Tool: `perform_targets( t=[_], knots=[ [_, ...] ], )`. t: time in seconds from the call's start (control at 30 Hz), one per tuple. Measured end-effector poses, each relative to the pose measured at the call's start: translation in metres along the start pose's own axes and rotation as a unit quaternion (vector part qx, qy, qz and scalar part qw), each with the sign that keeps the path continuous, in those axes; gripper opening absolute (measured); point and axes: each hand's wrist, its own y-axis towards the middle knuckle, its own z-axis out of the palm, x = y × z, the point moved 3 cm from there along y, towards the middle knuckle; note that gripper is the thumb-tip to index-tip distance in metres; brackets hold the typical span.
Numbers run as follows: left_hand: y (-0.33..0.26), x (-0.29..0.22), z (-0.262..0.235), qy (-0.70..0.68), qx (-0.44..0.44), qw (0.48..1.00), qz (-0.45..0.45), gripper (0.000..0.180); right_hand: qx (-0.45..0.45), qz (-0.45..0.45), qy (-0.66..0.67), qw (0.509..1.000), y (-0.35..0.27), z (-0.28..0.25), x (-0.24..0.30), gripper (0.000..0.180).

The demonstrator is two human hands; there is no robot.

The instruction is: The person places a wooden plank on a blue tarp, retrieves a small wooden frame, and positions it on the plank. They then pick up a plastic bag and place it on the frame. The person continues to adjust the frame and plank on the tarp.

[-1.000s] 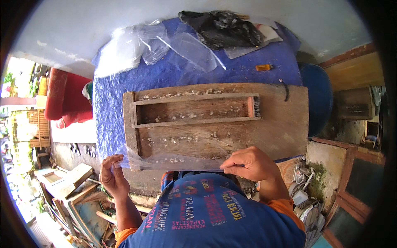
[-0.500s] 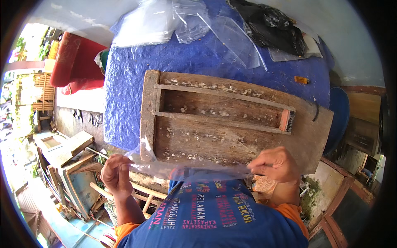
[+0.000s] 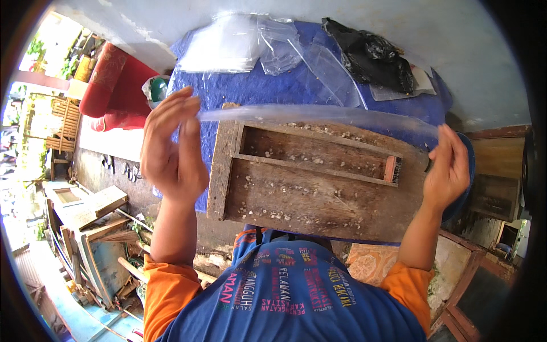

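Note:
A clear plastic sheet or bag stretches in a thin band between my raised hands, above the far edge of a wooden board. My left hand pinches one end at the board's far left. At the other end my right hand closes on the plastic beyond the board's right side. Pale flakes lie scattered over the board. On it is a long, narrow wooden frame, its far rail partly behind the plastic. A small reddish block with dark bristles sits at the frame's right end.
A blue tarp lies beneath the board. On its far part are a stack of clear plastic and a crumpled black plastic bag. A red chair stands at left, above stacked wooden pieces. A wall rises behind.
Both my hands have risen and moved away from my body, carrying the plastic from the board's near edge to over its far edge. They are now farther apart.

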Motion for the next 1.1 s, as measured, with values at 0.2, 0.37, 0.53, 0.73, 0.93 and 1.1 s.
perform_targets(
  t=[0.2,0.37,0.53,0.73,0.93,1.1],
  knots=[
    [-0.065,-0.022,-0.007,0.007,0.093,0.995,-0.014,0.009,0.005,-0.061,-0.010,0.998,-0.077,-0.036,-0.012,0.020],
    [-0.127,-0.004,0.021,0.042,0.207,0.973,-0.096,0.013,0.065,-0.030,-0.152,0.986,-0.128,-0.030,-0.050,0.021],
    [-0.155,0.009,0.034,0.072,0.270,0.955,-0.101,0.014,0.120,-0.024,-0.201,0.972,-0.156,-0.027,-0.070,0.019],
    [-0.166,0.012,0.030,0.088,0.301,0.944,-0.103,0.020,0.171,-0.027,-0.195,0.965,-0.162,-0.032,-0.063,0.024],
    [-0.161,0.002,0.018,0.104,0.351,0.926,-0.096,0.044,0.223,-0.003,-0.139,0.965,-0.150,-0.036,-0.050,0.038],
    [-0.153,-0.003,0.026,0.171,0.370,0.906,-0.110,0.061,0.221,-0.067,-0.278,0.932,-0.139,-0.025,-0.057,0.049]
  ],
)
